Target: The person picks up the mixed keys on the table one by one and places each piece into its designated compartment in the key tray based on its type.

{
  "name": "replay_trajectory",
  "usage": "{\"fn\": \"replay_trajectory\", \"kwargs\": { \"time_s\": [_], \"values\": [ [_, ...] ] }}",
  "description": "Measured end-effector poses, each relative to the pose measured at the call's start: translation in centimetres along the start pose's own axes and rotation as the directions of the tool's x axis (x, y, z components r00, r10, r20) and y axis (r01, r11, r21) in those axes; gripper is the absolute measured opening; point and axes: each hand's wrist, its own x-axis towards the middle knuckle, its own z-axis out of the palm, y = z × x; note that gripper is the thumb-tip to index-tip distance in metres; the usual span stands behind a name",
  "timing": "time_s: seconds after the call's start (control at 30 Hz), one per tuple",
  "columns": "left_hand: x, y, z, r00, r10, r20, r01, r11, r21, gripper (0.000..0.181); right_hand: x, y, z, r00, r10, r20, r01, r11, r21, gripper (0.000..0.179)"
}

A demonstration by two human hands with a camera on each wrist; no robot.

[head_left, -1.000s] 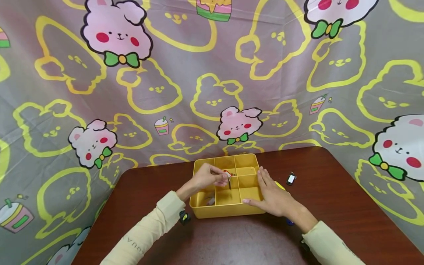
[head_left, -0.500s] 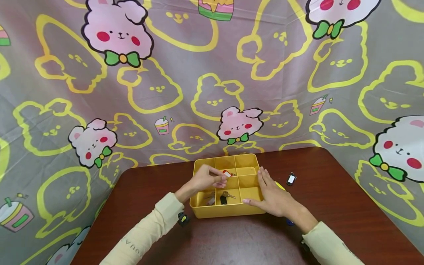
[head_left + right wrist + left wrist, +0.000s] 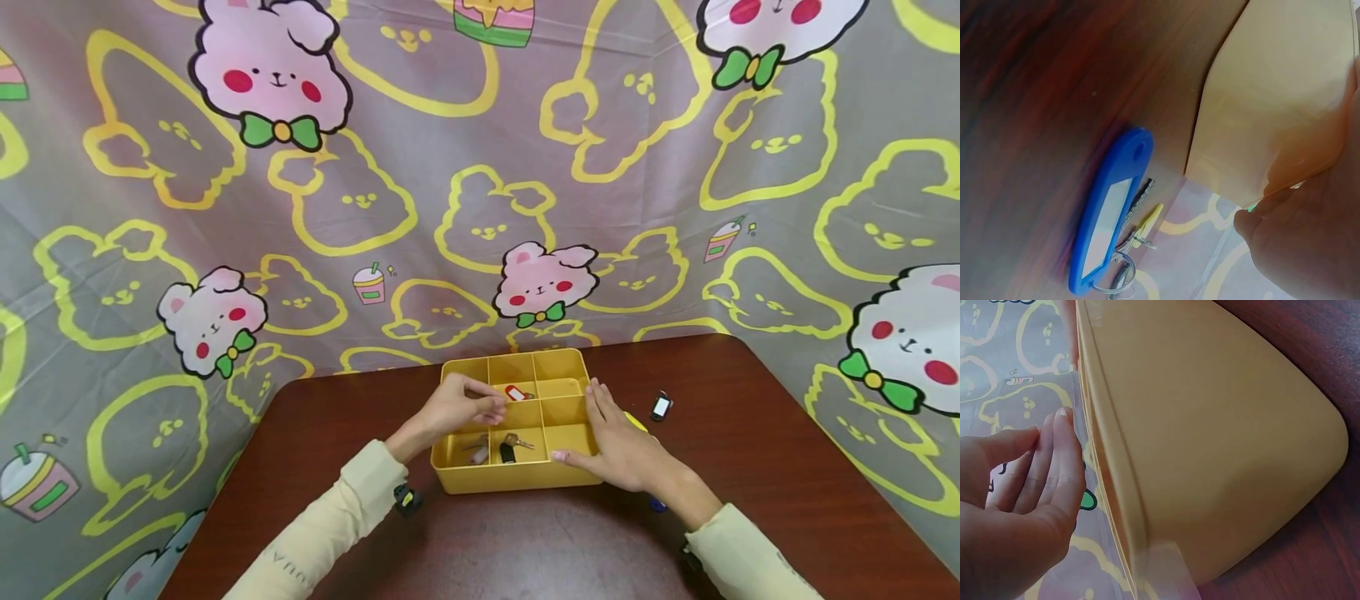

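Observation:
A yellow divided box [image 3: 517, 481] stands on the table, its compartments facing up. Over its left half hovers my left hand [image 3: 459, 408], fingers loosely bent and holding nothing; the left wrist view shows a gap between thumb and fingers. Below it, a key with a black tag [image 3: 507, 452] lies in the front middle compartment. Keys with a pale tag [image 3: 480, 454] lie in the front left one. A red-framed key tag [image 3: 515, 392] sits in the back middle one. My right hand [image 3: 630, 450] rests with straight fingers along the box's right wall.
Right of the box, a black key tag with a white label [image 3: 662, 406] lies on the brown table [image 3: 765, 433]. A yellow tag [image 3: 635, 421] and a blue key tag [image 3: 1110, 212] are partly hidden by the right hand in the head view. A patterned cloth [image 3: 420, 167] hangs behind.
The key with the black tag has left my left hand and dropped into the front middle compartment. The left hand has drawn slightly left; the right hand stays in place.

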Motion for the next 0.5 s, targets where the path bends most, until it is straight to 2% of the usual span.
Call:
{"fn": "replay_trajectory", "kwargs": {
  "time_s": [0.3, 0.5],
  "values": [
    [-0.69, 0.03, -0.43, 0.997, 0.014, -0.073, -0.014, 1.000, 0.002, 0.019, 0.04, 0.10, 0.15, 1.000, 0.000, 0.005, 0.000, 1.000, -0.009, 0.128],
    [-1.06, 0.25, -0.58, 0.996, 0.012, -0.084, -0.014, 1.000, -0.021, 0.021, 0.03, 0.00, -0.16, 1.000, -0.003, 0.003, 0.003, 1.000, -0.003, 0.128]
  ]
}}
